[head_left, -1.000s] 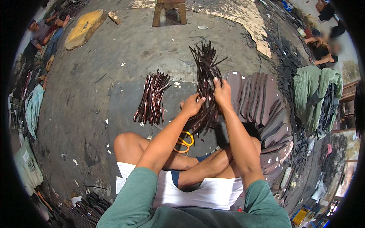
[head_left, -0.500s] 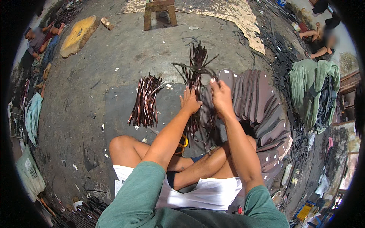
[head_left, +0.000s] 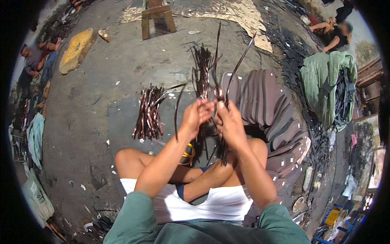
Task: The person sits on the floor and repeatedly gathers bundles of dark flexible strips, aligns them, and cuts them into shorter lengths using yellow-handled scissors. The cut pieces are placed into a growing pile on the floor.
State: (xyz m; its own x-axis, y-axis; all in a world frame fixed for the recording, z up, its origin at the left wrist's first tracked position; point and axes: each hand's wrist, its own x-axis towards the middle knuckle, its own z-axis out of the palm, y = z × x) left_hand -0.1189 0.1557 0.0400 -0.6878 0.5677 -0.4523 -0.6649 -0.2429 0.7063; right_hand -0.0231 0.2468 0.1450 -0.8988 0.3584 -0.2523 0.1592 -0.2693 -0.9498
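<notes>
I sit cross-legged on the concrete floor (head_left: 101, 118) with both hands raised in front of me. My left hand (head_left: 196, 116) and my right hand (head_left: 228, 122) are side by side, nearly touching, fingers curled tight around a bunch of dark rubber strips (head_left: 211, 81) whose loose ends fan upward (a few trail down past my wrists toward my knees). A second bundle of strips (head_left: 148, 112) lies on the floor to my left, well apart from my hands. A row of dark sole-shaped pieces (head_left: 268, 101) curves along my right side, and a wooden stool (head_left: 156, 16) stands farther ahead.
</notes>
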